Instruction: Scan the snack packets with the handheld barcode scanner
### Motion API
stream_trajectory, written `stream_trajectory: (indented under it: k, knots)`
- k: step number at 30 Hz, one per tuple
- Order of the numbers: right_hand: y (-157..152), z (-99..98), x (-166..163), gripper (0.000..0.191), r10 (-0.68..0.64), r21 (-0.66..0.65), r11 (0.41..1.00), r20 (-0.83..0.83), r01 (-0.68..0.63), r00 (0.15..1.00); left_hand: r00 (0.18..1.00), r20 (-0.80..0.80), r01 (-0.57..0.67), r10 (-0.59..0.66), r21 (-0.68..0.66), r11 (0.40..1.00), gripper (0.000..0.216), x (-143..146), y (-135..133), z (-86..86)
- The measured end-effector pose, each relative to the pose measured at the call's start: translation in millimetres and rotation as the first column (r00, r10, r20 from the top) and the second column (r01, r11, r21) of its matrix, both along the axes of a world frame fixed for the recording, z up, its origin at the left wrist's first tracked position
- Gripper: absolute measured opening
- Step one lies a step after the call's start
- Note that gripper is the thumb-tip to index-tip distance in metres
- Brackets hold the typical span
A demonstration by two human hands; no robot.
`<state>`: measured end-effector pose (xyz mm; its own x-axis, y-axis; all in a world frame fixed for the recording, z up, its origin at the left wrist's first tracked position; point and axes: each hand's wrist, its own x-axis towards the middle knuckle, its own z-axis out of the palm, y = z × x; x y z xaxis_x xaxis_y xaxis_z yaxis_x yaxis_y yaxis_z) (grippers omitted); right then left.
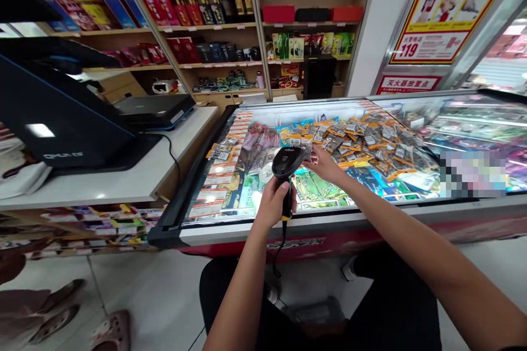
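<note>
My left hand (275, 201) is wrapped round the handle of a black barcode scanner (287, 163), whose head points at a small packet. That small packet (303, 145) is pinched in my right hand (325, 164), held just above the glass lid of a chest freezer (329, 219). Behind my right hand, a heap of several similar orange-edged packets (370, 142) lies on the glass. The scanner's black cable hangs down from the handle in front of the freezer.
A white counter (123, 181) at the left carries a black till terminal (61, 115) and a flat black device. Shelves of boxed goods (197, 11) line the back wall. Slippers and shoes (61, 312) lie on the tiled floor at lower left.
</note>
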<state>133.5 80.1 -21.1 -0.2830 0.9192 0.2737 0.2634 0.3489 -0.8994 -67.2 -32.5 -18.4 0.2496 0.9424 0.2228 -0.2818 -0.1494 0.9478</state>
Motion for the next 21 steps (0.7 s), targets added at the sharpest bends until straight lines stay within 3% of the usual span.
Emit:
stream_trajectory:
  k: [8,12,15,18,21]
  knots:
    - [-10,-2.0,29,0.048,0.019,0.009,1.000,-0.028,-0.019,0.999,1.000,-0.001,0.022,-0.022,0.010,1.000,0.035,23,-4,8.0]
    - [-14,0.3,50,0.045,-0.088,0.065,0.994,-0.034,0.090,0.996,0.998,-0.038,-0.055,0.056,0.028,0.998,0.031,16,1,6.5]
    - [-10,7.6,85,0.048,-0.220,0.051,0.973,-0.119,0.227,0.968,0.981,-0.110,-0.155,0.158,0.034,0.987,0.026,-1,7,0.1]
    - [1,12.0,141,0.059,-0.444,0.032,0.889,-0.178,0.456,0.878,0.961,-0.136,-0.244,0.242,0.001,0.970,0.024,-23,10,-8.0]
    - [18,9.2,211,0.067,-0.722,0.122,0.684,-0.028,0.720,0.691,0.944,-0.143,-0.306,0.298,-0.044,0.951,0.025,-45,11,-14.2]
